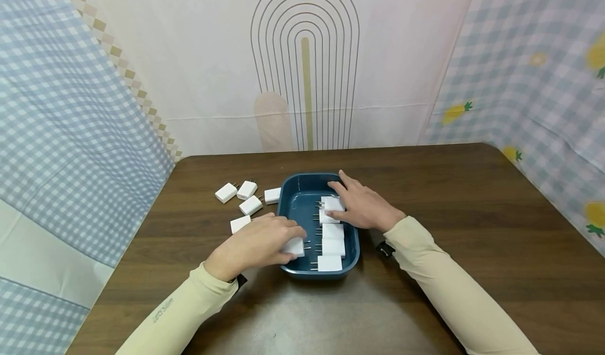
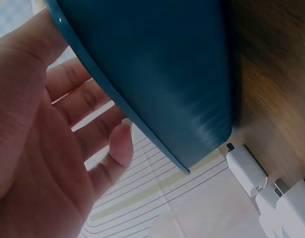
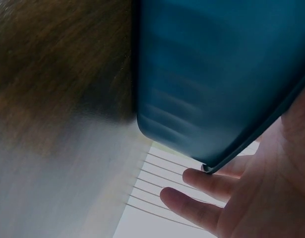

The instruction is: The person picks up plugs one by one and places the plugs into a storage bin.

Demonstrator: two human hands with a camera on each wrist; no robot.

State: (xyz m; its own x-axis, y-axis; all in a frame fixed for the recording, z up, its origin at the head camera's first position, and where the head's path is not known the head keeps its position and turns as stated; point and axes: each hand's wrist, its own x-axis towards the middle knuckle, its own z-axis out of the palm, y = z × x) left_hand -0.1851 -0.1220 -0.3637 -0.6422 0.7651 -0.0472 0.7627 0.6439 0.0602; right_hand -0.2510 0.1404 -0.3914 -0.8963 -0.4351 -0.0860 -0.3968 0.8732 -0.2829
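A dark blue rectangular tray (image 1: 294,208) stands on the table with a row of white plug-in chargers (image 1: 332,247) along its right side, prongs facing left. Over the tray's left wall, my left hand (image 1: 262,242) pinches a white charger (image 1: 295,247) between thumb and fingers. My right hand (image 1: 361,202) reaches over the right wall, with thumb and fingers about another charger (image 1: 333,204) at the far end of the row. Both wrist views show the tray's outer wall (image 2: 157,74) hiding the fingertips and the chargers inside.
Left of the tray several loose white chargers (image 1: 250,205) lie on the brown wooden table (image 1: 449,197). One charger (image 1: 272,196) is close by the tray's left wall. Patterned cloth (image 1: 212,55) hangs behind the table and at both sides.
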